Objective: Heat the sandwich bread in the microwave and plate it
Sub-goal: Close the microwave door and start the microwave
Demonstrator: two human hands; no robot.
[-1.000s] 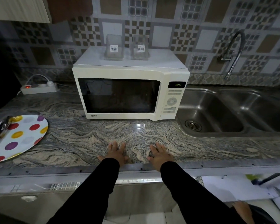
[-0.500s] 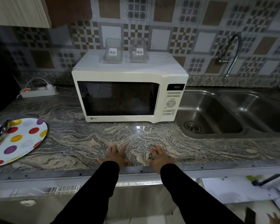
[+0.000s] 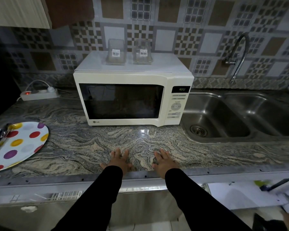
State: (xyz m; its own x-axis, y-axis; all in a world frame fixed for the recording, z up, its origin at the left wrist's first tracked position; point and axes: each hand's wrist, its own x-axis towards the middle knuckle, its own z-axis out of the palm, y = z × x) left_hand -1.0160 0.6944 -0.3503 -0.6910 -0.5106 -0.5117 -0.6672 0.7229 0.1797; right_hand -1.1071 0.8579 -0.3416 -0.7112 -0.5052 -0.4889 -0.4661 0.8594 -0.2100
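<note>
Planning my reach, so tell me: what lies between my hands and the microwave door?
Only bare marble countertop separates both hands from the microwave, per the head view.

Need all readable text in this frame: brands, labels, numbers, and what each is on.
"LG": microwave door, lower left corner.
Green display on the microwave panel: lit digits, too blurred to read.
Button labels under the display: too small to read.
Barcode stickers on the left container and right container atop the microwave: bars visible, print unreadable.
Nothing else readable.
</note>
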